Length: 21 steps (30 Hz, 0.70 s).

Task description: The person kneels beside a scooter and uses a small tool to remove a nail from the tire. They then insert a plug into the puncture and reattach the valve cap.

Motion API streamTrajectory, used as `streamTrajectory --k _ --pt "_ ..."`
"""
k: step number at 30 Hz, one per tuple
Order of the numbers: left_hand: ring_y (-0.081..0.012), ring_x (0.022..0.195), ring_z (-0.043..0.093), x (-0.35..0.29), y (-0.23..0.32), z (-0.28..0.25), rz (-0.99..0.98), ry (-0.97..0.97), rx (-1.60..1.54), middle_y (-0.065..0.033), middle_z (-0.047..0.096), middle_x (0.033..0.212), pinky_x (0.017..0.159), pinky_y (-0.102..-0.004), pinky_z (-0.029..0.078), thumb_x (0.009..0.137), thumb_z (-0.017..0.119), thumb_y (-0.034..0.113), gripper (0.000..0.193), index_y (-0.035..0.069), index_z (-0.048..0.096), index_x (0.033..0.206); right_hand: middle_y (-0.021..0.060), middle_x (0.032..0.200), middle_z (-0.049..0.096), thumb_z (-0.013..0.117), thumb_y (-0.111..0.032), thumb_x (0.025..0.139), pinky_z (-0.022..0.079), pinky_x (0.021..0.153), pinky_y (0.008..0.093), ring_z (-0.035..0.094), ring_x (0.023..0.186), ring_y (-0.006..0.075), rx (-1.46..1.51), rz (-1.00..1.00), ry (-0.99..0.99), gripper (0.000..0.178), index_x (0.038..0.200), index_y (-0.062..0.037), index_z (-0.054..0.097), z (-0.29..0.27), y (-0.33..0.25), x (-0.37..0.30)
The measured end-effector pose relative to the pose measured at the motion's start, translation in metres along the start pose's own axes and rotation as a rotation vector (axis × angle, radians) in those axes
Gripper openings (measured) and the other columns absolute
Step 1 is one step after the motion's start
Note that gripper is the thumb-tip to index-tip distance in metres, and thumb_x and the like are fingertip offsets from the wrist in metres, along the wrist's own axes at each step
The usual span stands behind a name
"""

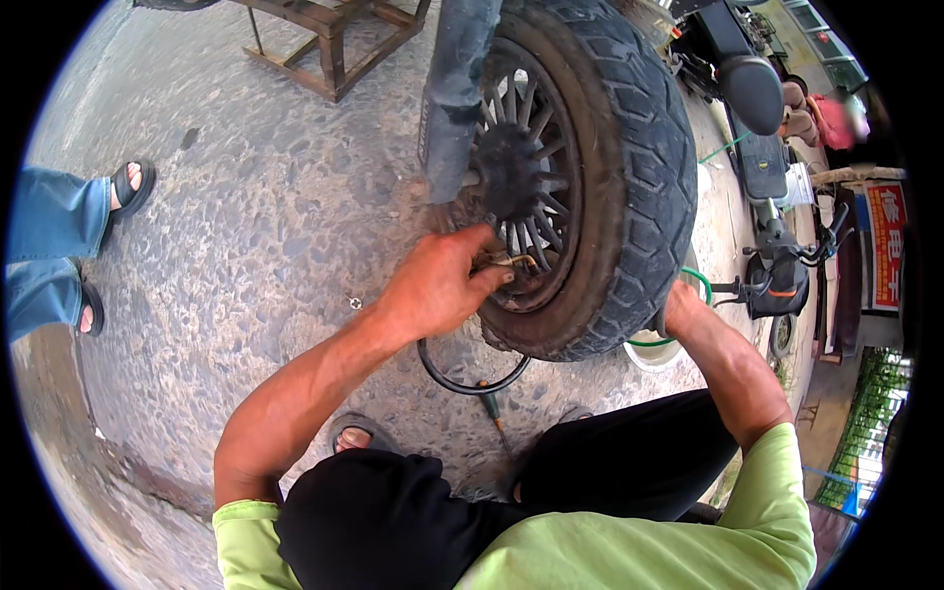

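Observation:
A scooter wheel with a black knobbly tire (644, 167) stands upright in front of me, its dark spoked rim (563, 221) facing left. My left hand (442, 280) is at the lower rim, thumb and fingers pinched round the outer end of a brass-coloured bent valve stem (528, 262). Whatever else may be between those fingers is hidden. On the other side, my right hand (678, 307) reaches behind the lower tire, its fingers out of sight. Beneath the tire a black hose (472, 385) curves across the ground, near a screwdriver (491, 405) with a dark green and orange handle.
A grey fork leg (457, 98) comes down beside the hub. Behind the tire is a white bucket (657, 356) with a green hose (704, 283). A rusty metal stand (332, 54) is at the far left. A person in jeans (59, 216) stands left; a parked scooter (772, 236) is right.

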<state>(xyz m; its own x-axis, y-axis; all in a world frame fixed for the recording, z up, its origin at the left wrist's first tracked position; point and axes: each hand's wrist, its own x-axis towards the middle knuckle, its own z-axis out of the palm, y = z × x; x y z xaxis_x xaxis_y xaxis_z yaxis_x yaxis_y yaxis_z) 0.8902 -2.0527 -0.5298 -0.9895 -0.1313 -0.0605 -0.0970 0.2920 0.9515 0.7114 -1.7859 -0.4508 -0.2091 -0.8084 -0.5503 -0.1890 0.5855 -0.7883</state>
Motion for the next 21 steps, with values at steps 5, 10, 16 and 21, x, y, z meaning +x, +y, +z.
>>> streamTrajectory --k 5,10,16,21 --pt "-0.0211 0.070 0.065 -0.013 -0.003 0.009 -0.024 0.094 -0.074 -0.0165 0.066 0.077 0.062 -0.0380 0.048 0.088 0.071 0.022 0.028 -0.001 0.064 0.102 0.0123 0.139 0.054 0.053 -0.039 0.099 0.039 0.109 0.0384 0.053 0.124 0.0249 -0.034 -0.011 -0.067 0.052 0.138 -0.0054 0.050 0.001 0.004 -0.012" --pt "-0.0242 0.066 0.062 -0.026 0.002 0.005 -0.131 0.060 -0.044 -0.0178 0.064 0.075 0.060 -0.0391 0.047 0.090 0.069 0.026 0.029 -0.001 0.064 0.099 0.0124 0.139 0.053 0.052 -0.039 0.100 0.039 0.110 0.0386 0.052 0.124 0.0248 -0.048 -0.011 -0.093 0.052 0.139 -0.0056 0.049 -0.009 0.010 -0.008" --pt "-0.0322 0.065 0.061 -0.012 -0.012 -0.002 0.029 0.000 0.054 -0.0181 0.061 0.074 0.060 -0.0409 0.046 0.090 0.069 0.019 0.021 0.000 0.063 0.095 0.0124 0.140 0.053 0.051 -0.039 0.100 0.038 0.110 0.0389 0.052 0.125 0.0247 -0.024 -0.030 -0.111 0.052 0.139 -0.0059 0.049 -0.016 0.026 0.007" --pt "-0.0326 0.068 0.062 -0.003 -0.027 -0.006 0.275 0.035 0.138 -0.0181 0.059 0.077 0.060 -0.0407 0.046 0.088 0.069 0.013 0.016 0.000 0.062 0.095 0.0124 0.141 0.052 0.051 -0.039 0.100 0.038 0.111 0.0391 0.052 0.125 0.0246 -0.019 -0.041 -0.128 0.052 0.140 -0.0061 0.048 -0.010 0.032 0.011"
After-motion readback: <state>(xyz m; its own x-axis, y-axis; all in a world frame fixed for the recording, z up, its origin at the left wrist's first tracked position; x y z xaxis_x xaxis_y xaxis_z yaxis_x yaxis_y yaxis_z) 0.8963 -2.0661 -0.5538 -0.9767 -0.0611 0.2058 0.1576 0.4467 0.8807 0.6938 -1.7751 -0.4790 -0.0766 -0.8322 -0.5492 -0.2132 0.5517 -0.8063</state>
